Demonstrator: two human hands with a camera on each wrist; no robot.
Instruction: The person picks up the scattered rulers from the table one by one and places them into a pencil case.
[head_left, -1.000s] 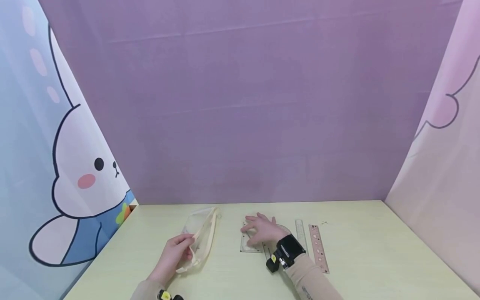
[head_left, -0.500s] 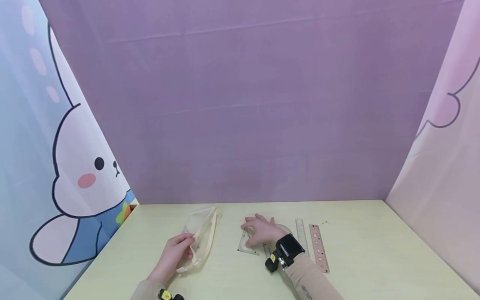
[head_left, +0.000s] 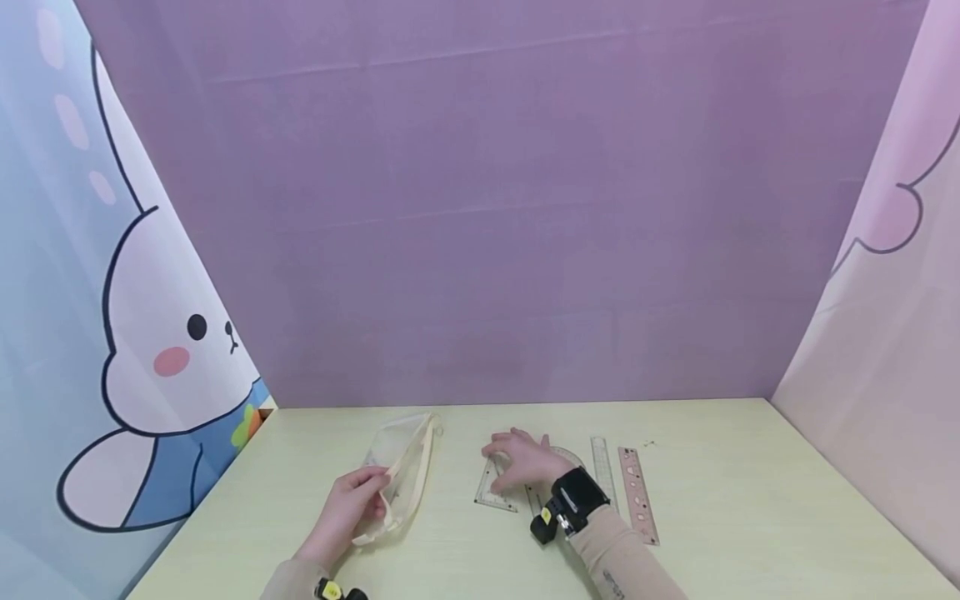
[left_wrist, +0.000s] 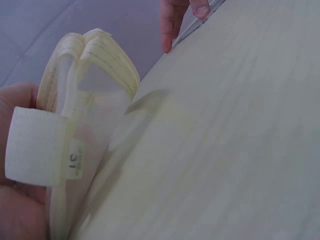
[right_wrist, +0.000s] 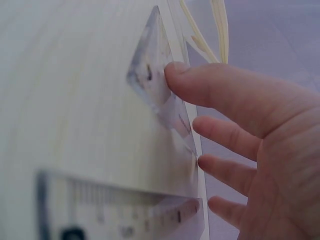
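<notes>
Probably so it gapes, the left hand (head_left: 358, 497) pinches the zip pouch (head_left: 406, 481) ahead; the right hand (head_left: 522, 459) clasps a set square (right_wrist: 150, 75).

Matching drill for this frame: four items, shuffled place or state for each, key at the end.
Column 1
1. Bag
2. Triangle
3. Clear ruler
4. Pink ruler

Column 2
A. Touched by the right hand
B. On the table, farthest right of the four in the head view
C. Held by the left hand
D. On the table, second from right of the four in the head view

Pairs: 1-C, 2-A, 3-D, 4-B
</notes>
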